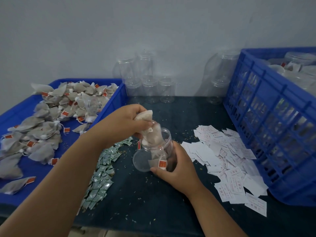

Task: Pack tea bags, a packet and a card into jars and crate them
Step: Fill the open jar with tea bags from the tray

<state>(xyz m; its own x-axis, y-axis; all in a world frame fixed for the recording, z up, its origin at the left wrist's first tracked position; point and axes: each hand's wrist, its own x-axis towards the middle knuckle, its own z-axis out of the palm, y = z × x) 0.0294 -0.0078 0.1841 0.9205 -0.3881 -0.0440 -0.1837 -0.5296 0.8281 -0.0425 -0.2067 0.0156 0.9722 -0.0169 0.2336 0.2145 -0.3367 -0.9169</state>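
Several tea bags (144, 117) are hanging bunched in your left hand (123, 124), fingers curling round them, directly over the jar (145, 156) mouth. Your right hand (177, 168) is gripping the jar's right side. Its long axis is tilting, mouth up toward the left hand.

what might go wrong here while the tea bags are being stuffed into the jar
1. The left hand pushes a whole bunch of tea bags at the mouth of the jar at once; some may catch on the rim or drop onto the table.
2. Only the right hand steadies the tilted jar, so a hard push might make it slip or twist out of the grip.
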